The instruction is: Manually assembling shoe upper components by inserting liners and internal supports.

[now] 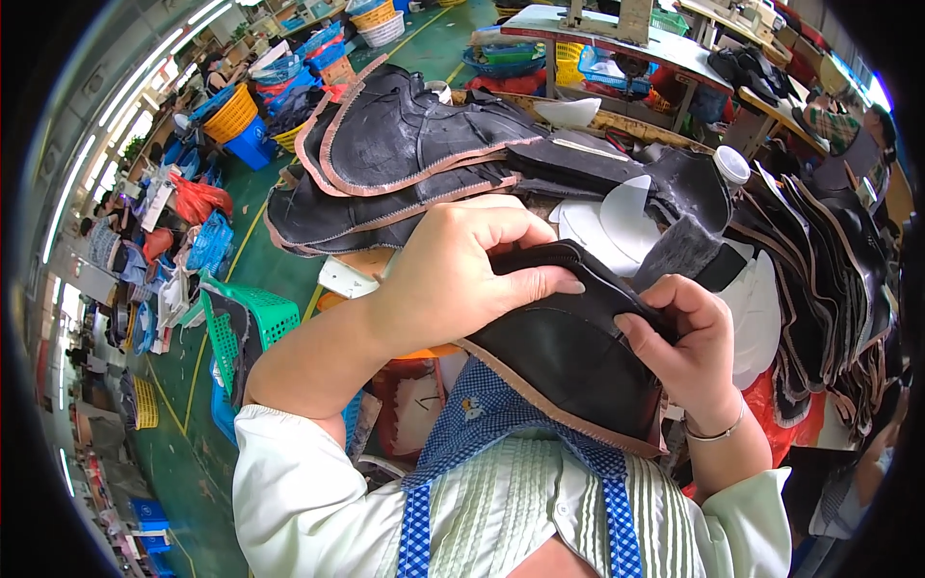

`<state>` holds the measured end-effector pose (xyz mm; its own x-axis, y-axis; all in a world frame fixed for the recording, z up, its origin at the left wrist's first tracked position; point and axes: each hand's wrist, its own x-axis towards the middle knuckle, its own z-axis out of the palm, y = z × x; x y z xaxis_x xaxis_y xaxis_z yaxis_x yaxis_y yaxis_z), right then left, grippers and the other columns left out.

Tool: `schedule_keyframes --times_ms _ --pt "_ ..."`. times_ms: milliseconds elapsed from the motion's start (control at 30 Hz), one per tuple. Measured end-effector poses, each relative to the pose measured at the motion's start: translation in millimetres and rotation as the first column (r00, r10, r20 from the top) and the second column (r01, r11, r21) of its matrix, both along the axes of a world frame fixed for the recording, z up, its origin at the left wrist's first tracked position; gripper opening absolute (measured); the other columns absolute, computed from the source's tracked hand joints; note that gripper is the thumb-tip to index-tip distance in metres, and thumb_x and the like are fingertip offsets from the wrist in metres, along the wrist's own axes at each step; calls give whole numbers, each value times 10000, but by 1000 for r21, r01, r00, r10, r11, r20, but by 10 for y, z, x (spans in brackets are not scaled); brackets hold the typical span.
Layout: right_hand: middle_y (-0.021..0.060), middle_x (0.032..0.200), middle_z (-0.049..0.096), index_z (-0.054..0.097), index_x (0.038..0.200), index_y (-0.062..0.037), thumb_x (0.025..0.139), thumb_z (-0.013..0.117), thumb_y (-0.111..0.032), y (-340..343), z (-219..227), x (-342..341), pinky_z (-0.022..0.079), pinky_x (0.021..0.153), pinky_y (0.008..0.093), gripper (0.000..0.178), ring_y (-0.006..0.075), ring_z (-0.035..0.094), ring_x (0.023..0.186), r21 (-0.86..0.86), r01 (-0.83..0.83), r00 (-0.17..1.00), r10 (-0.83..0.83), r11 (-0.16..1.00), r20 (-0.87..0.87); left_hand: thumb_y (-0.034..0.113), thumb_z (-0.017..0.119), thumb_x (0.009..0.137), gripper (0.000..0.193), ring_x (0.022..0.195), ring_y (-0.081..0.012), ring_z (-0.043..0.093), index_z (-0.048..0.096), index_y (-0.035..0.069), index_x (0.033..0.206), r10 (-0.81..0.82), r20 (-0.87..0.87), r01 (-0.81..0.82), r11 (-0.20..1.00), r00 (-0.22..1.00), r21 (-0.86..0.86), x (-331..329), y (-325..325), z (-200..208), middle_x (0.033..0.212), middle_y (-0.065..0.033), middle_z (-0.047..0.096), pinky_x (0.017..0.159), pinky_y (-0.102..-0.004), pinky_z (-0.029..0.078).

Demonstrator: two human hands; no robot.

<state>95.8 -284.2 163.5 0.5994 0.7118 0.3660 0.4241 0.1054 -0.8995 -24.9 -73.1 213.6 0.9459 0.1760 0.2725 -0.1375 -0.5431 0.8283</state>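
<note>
Item held: one black upper, in front of the person's chest and before the checked apron. Whether its lower part touches the apron cannot be told.

Left hand: pinching the top edge, thumb on the near face, fingers behind. Right hand: pinching the edge at the right side, thumb toward the near face, index finger bent; its other fingertips are largely hidden.

Risks, as judged:

1. Creasing or stretching. The upper is bent between two grips; unequal pull could distort the top edge.

2. Shifted layers. The edge under the left thumb looks folded or doubled; a loose pinch could let one layer slide over the other.

3. Surface marks. The near face is smooth and glossy; hard pressure from a thumbnail could dent it.

4. Snagging. The brown stitched lower edge is free of both hands and could catch on the apron.

5. Disturbed parts. White pieces lie loosely overlapped just beyond the hands, near a grey piece; a forward sweep could scatter them. The white cup could tip if the right stack is dragged against it.
</note>
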Motion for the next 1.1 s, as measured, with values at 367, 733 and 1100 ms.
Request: schedule_keyframes --times_ms 367,733,1100 --pt "118 702 590 625 836 26 722 823 -120 -94 335 178 488 603 323 271 275 602 651 -328 -153 935 243 932 257 -40 678 842 219 885 -112 577 514 38 965 -124 136 150 968 983 -202 23 160 -57 948 -81 651 802 -281 475" --pt "222 919 642 625 1020 52 735 786 -155 152 250 299 522 771 414 387 385 638 861 -290 -296 846 391 910 363 44 716 743 434 945 -366 609 548 -15 1139 -332 -234 405 723 914 560 355 -131 125 993 -173 611 831 -412 490" --pt "167 907 677 659 971 31 661 865 -174 -43 252 482 521 709 371 425 346 658 809 -447 -461 732 613 767 297 222 799 753 340 710 -276 591 679 36 1011 -449 -220 493 695 866 523 118 -12 315 783 -90 565 615 -353 466"
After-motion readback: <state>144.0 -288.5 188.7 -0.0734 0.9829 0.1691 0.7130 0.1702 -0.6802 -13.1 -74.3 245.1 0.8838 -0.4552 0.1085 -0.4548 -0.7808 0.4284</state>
